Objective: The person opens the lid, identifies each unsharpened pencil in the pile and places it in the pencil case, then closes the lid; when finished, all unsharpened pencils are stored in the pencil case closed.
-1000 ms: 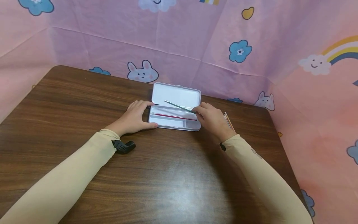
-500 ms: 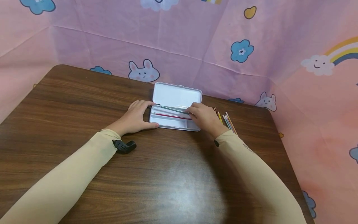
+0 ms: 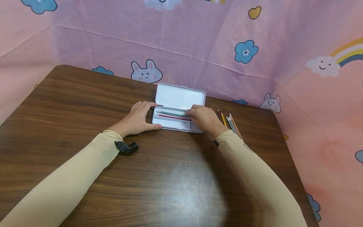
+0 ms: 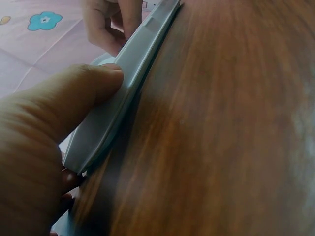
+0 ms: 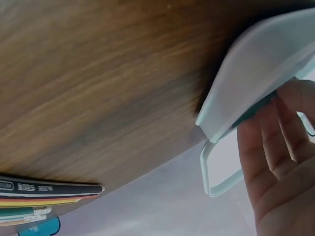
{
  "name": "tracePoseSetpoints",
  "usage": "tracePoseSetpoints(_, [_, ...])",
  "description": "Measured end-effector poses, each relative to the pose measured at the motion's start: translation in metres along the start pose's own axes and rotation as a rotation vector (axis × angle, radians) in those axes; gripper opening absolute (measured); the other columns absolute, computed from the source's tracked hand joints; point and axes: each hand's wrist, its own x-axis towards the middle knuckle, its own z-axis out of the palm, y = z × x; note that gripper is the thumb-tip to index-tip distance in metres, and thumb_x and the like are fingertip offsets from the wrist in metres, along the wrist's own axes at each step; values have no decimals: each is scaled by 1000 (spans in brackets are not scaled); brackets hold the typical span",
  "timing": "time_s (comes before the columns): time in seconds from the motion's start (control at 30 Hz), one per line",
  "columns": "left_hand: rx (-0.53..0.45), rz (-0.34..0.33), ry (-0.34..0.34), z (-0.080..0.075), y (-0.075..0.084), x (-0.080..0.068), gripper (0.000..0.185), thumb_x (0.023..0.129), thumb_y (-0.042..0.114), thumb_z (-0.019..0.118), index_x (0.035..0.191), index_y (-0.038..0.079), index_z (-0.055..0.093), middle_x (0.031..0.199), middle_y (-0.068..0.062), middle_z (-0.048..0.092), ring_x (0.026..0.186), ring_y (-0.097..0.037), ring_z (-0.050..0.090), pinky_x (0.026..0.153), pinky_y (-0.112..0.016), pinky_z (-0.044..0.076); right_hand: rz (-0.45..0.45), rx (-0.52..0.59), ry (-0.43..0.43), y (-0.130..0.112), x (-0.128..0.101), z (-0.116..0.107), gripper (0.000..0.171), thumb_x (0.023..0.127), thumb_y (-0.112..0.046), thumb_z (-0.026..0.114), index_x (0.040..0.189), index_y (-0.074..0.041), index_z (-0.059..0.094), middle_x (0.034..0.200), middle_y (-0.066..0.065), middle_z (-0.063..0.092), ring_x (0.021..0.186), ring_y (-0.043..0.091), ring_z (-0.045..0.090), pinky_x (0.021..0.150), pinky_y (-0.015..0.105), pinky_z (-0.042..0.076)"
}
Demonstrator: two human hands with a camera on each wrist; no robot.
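Note:
A white pencil case [image 3: 173, 124] lies unfolded near the table's back edge, its lid [image 3: 181, 97] tipped back. My left hand [image 3: 135, 119] grips its left end; in the left wrist view the thumb [image 4: 101, 81] presses on the front wall. Inside the long compartment, a red pencil [image 3: 173, 117] lies lengthwise. Just behind it is a green pencil [image 3: 170, 113], whose right end my right hand [image 3: 207, 119] pinches down in the case. The right wrist view shows thumb and fingers together at a dark green strip [image 5: 253, 109]. The hand hides the case's right end.
Loose pencils [image 3: 233, 125] lie on the table right of the case, beside the right wrist. Among them are a black pencil [image 5: 59, 188] and a yellow one [image 5: 44, 201]. A patterned cloth [image 3: 181, 41] hangs behind the brown table [image 3: 141, 183].
My right hand has moved left and lowered the green pencil from a slant over the lid edge into the case, alongside the red pencil. The left hand keeps its place.

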Motion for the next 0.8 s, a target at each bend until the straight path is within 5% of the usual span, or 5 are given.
tracePoseSetpoints(0.37, [-9, 2, -5, 0, 0, 0, 96, 84, 57, 81, 155, 8, 40, 157, -15, 41, 149, -35, 30, 126, -57, 11, -6, 49, -79, 1, 8, 0, 26, 102, -9, 63, 121, -18, 78, 110, 0, 72, 93, 15, 64, 86, 38, 56])
tracePoseSetpoints(0.8, [-7, 2, -10, -1, 0, 0, 96, 84, 56, 81, 155, 7, 39, 157, -16, 41, 151, -35, 29, 127, -57, 8, -29, 59, -104, 3, 14, 2, 28, 102, -6, 60, 121, -17, 78, 109, 1, 71, 91, 16, 62, 84, 38, 56])
